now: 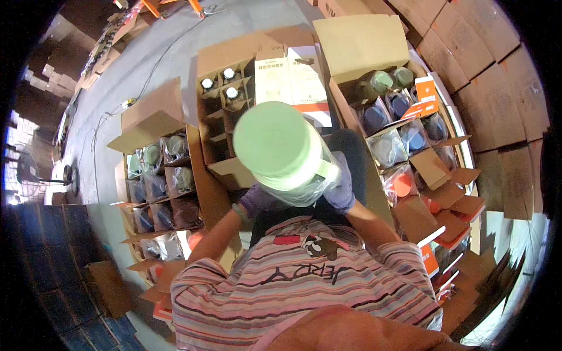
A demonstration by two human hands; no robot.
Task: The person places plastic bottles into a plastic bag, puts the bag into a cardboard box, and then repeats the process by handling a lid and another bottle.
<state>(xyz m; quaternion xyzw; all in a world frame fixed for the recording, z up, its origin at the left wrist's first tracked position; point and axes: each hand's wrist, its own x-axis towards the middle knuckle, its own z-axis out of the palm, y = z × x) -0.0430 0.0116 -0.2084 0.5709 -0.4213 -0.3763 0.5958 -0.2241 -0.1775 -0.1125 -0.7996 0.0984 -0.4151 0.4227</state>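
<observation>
Both forearms rise from the striped shirt and meet in front of the chest, bent at the elbows. The left hand and right hand, both in purple gloves, cup the lower part of a green bottle in a clear plastic bag; their fingers wrap around it from either side. The bottle is held close under the camera, its long axis pointing nearly straight up, flat round end facing the lens. It hovers above a divided cardboard box.
</observation>
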